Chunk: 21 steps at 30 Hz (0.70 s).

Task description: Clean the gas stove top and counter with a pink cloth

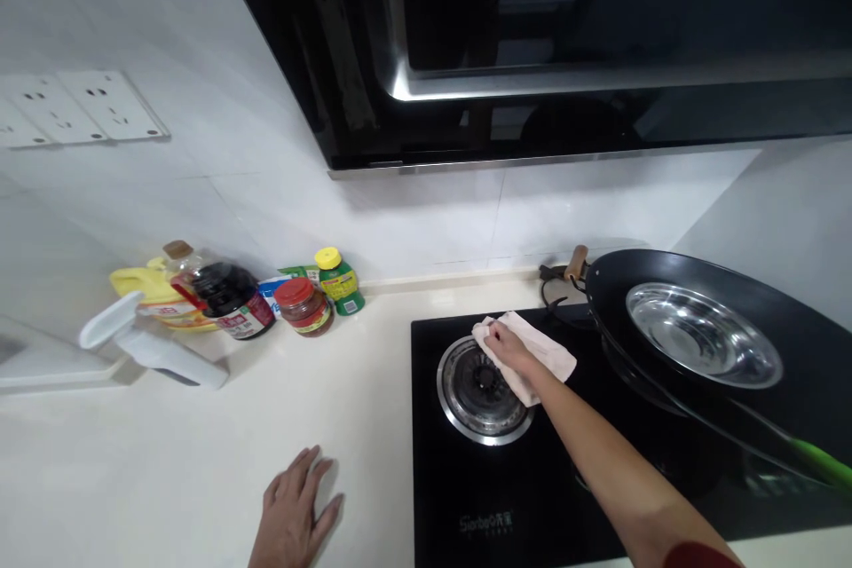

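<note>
My right hand [509, 344] grips a pale pink cloth [542, 351] and presses it on the far right rim of the round metal burner [484, 390]. This burner is set into the left side of a black glass cooktop [459, 488]. Part of the cloth spreads over the glass behind my hand and hangs below my wrist. My left hand [295, 506] rests on the pale countertop [359, 390], left of the cooktop, its fingers spread and holding nothing.
A black wok [619, 284] with a steel bowl [706, 333] in it stands on the right. Along the wall are a red-lidded jar [304, 306], a green bottle [341, 282], a dark sauce bottle [232, 297] and a white plastic object [156, 346]. A black range hood [565, 120] overhangs the cooktop.
</note>
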Tool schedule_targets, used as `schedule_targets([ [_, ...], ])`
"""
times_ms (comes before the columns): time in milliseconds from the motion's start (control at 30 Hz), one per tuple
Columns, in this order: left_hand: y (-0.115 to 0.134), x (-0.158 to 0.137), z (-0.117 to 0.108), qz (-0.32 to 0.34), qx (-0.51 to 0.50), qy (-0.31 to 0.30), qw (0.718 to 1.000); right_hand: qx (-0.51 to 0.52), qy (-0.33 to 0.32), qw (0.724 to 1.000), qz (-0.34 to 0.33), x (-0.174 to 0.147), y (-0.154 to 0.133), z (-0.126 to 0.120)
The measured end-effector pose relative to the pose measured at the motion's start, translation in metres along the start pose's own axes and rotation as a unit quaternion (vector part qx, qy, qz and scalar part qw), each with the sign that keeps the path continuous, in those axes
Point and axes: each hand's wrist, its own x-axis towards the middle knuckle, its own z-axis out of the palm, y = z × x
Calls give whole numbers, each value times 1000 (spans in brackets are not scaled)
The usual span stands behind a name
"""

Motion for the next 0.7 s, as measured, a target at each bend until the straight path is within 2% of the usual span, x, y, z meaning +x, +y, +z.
schedule_targets([
  [133, 1, 0, 0, 5, 2, 5, 1000, 36, -41, 998, -22, -9, 9, -10],
  [267, 2, 0, -2, -7, -3, -17, 1000, 29, -69, 996, -51, -12, 12, -5],
  [500, 3, 0, -3, -12, 0, -32, 999, 30, -42, 997, -58, -8, 18, 11],
  [600, 4, 1, -4, -5, 7, -16, 1000, 48, -44, 996, -56, -7, 23, 3],
  [700, 5, 2, -6, 1, 14, -5, 1000, 58, -83, 993, -68, -8, 28, -7],
])
